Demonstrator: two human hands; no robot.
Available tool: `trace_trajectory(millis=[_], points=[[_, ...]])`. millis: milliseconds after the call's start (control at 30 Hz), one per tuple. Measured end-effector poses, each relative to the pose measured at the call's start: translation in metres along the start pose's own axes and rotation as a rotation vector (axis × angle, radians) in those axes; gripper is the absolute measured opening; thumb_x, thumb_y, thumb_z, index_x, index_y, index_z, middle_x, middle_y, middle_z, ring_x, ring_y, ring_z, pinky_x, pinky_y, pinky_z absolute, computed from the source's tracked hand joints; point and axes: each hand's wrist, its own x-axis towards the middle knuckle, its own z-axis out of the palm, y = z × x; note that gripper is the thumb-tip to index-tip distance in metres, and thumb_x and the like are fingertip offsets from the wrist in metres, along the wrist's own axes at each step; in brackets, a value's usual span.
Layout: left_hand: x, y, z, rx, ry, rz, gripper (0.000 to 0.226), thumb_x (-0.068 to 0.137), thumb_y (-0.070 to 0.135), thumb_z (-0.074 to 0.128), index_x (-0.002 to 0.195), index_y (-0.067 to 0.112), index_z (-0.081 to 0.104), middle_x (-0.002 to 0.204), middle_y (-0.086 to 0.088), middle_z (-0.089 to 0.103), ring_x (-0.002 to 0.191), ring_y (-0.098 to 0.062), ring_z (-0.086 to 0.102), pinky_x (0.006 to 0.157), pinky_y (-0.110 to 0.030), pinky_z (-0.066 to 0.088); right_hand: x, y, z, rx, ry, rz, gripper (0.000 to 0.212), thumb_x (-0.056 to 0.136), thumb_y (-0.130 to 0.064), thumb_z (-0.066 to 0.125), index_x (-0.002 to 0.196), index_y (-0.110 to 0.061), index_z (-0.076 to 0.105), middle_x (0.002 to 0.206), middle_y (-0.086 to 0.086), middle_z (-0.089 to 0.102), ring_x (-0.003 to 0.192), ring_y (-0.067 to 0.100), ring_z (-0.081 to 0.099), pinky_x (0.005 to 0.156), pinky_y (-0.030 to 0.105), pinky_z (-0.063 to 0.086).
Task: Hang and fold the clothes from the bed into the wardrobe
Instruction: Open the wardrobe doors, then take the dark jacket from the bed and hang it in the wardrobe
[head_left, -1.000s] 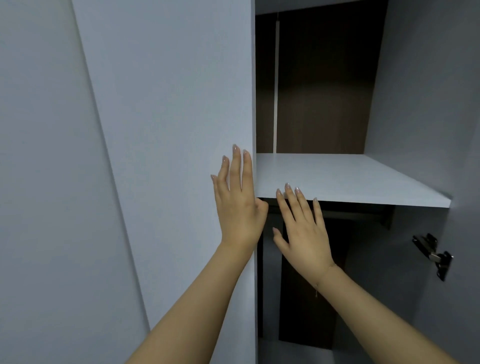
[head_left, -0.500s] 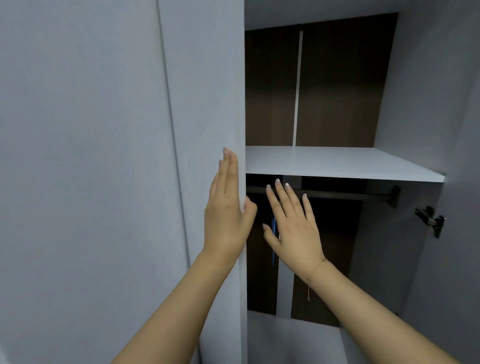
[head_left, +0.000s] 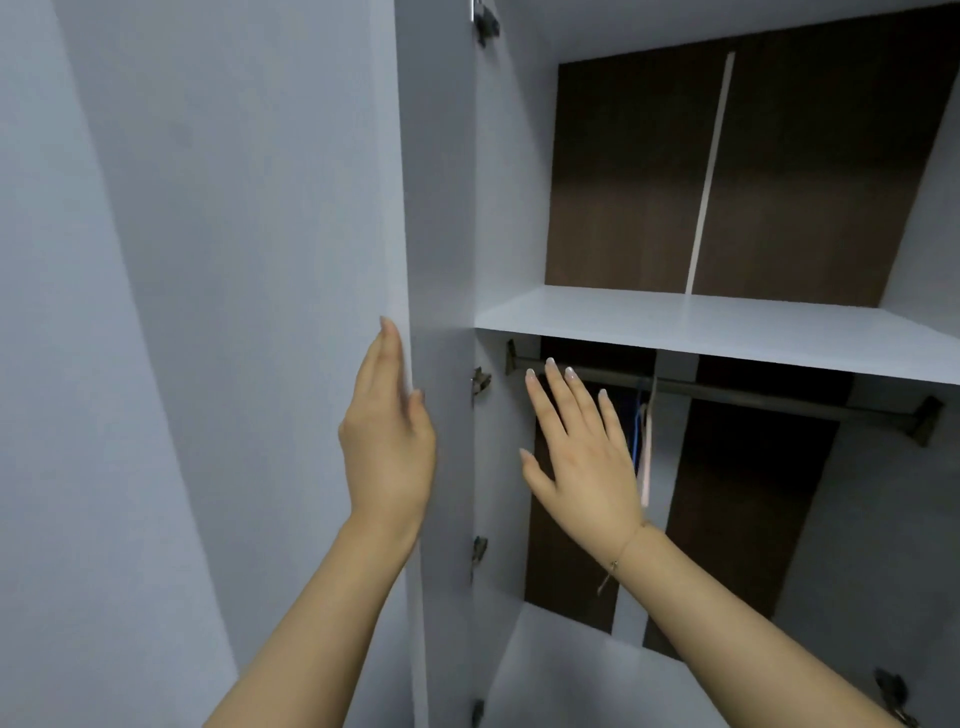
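Observation:
The wardrobe stands open in front of me. Its grey left door (head_left: 436, 208) is swung wide, seen nearly edge-on. My left hand (head_left: 387, 441) lies flat with straight fingers against the door's outer face at its edge. My right hand (head_left: 584, 452) hovers with spread, straight fingers in the opening, touching nothing. Behind it a dark hanging rail (head_left: 753, 392) runs under a white shelf (head_left: 727, 332). A blue hanger and a pale one (head_left: 644, 447) hang from the rail, partly hidden by my right hand. No clothes and no bed are in view.
A grey wall or panel (head_left: 156, 364) fills the left. Metal hinges (head_left: 480, 379) sit along the wardrobe's left side. The right side wall (head_left: 924, 208) and a lower white board (head_left: 571, 675) bound the hanging space; the back is dark brown.
The left door has swung further open to the left under my left hand. The rail, the hangers and the hinges have come into view. My right hand stayed in the opening.

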Motion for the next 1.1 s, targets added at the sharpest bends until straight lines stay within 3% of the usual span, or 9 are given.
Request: trace_trajectory(millis=[67, 167, 200, 333, 433, 600, 800, 967, 1100], points=[[0.000, -0.003, -0.002, 0.011, 0.020, 0.002, 0.069, 0.094, -0.005, 0.051, 0.153, 0.022, 0.029, 0.148, 0.001, 0.045, 0.128, -0.017, 0.049, 0.105, -0.036, 0.045, -0.001, -0.005, 0.001, 0.015, -0.015, -0.014, 0.078, 0.093, -0.038, 0.052, 0.156, -0.018, 0.010, 0.163, 0.006, 0.009, 0.150, 0.022, 0.007, 0.121, 0.046, 0.010], [-0.004, -0.004, -0.003, 0.044, 0.074, 0.020, 0.067, 0.092, -0.008, 0.050, 0.152, 0.015, 0.031, 0.142, -0.003, 0.042, 0.126, -0.009, 0.044, 0.101, -0.009, 0.034, -0.009, -0.001, 0.001, 0.019, -0.037, -0.032, 0.079, 0.095, -0.039, 0.050, 0.156, -0.017, 0.006, 0.163, 0.006, 0.006, 0.150, 0.020, 0.004, 0.121, 0.041, 0.005], [-0.006, -0.003, -0.003, 0.032, 0.086, 0.021, 0.066, 0.091, -0.008, 0.051, 0.151, 0.012, 0.033, 0.140, -0.005, 0.039, 0.126, -0.008, 0.041, 0.101, -0.005, 0.030, -0.013, 0.003, 0.001, 0.032, -0.049, -0.039, 0.079, 0.095, -0.040, 0.049, 0.156, -0.018, 0.004, 0.164, 0.005, 0.004, 0.151, 0.019, 0.002, 0.121, 0.039, 0.002], [-0.020, -0.006, -0.005, 0.050, -0.011, -0.001, 0.072, 0.089, 0.000, 0.059, 0.152, 0.015, 0.029, 0.153, -0.005, 0.020, 0.144, -0.010, 0.021, 0.119, -0.028, 0.022, -0.020, 0.017, -0.003, 0.041, -0.054, -0.092, 0.078, 0.095, -0.043, 0.047, 0.156, -0.019, 0.006, 0.163, 0.004, 0.008, 0.150, 0.018, 0.006, 0.120, 0.037, 0.005], [-0.038, -0.011, -0.002, 0.183, -0.133, -0.023, 0.071, 0.091, 0.006, 0.059, 0.152, 0.020, 0.028, 0.163, -0.002, 0.001, 0.150, -0.015, 0.004, 0.121, -0.032, 0.013, -0.027, 0.024, -0.004, 0.085, -0.065, -0.112, 0.076, 0.095, -0.044, 0.046, 0.156, -0.020, 0.008, 0.163, 0.003, 0.009, 0.150, 0.018, 0.006, 0.119, 0.038, 0.005], [-0.075, -0.006, 0.008, 0.331, -0.247, -0.080, 0.067, 0.093, 0.015, 0.058, 0.153, 0.022, 0.028, 0.163, -0.002, 0.004, 0.150, -0.021, 0.007, 0.120, -0.040, 0.016, -0.044, 0.037, 0.005, 0.218, -0.134, -0.142, 0.078, 0.097, -0.044, 0.046, 0.154, -0.025, -0.003, 0.163, -0.002, 0.001, 0.150, 0.014, -0.002, 0.120, 0.034, -0.003], [-0.118, 0.016, -0.002, 0.446, -0.336, -0.151, 0.065, 0.098, 0.033, 0.051, 0.155, 0.029, 0.020, 0.164, 0.004, 0.004, 0.151, -0.017, 0.008, 0.120, -0.048, 0.021, -0.063, 0.053, 0.008, 0.649, -0.235, -0.088, 0.077, 0.095, -0.053, 0.046, 0.154, -0.034, 0.000, 0.162, -0.015, 0.000, 0.149, 0.004, -0.005, 0.122, 0.034, 0.003], [-0.175, 0.041, -0.029, 0.514, -0.294, -0.253, 0.063, 0.098, 0.046, 0.043, 0.154, 0.040, 0.015, 0.163, 0.017, 0.000, 0.149, -0.002, 0.001, 0.122, -0.041, 0.014, -0.089, 0.035, 0.019, 0.800, -0.374, -0.230, 0.078, 0.091, -0.062, 0.042, 0.154, -0.039, 0.001, 0.161, -0.022, 0.001, 0.147, -0.001, -0.005, 0.122, 0.038, 0.007], [-0.229, 0.063, -0.066, 0.533, -0.155, -0.409, 0.061, 0.093, 0.047, 0.043, 0.150, 0.043, 0.020, 0.162, 0.018, 0.008, 0.148, 0.001, 0.007, 0.121, -0.042, 0.019, -0.127, 0.002, 0.024, 0.883, -0.506, -0.394, 0.077, 0.088, -0.065, 0.040, 0.150, -0.047, -0.001, 0.157, -0.031, -0.005, 0.142, -0.011, -0.010, 0.117, 0.028, 0.001]])
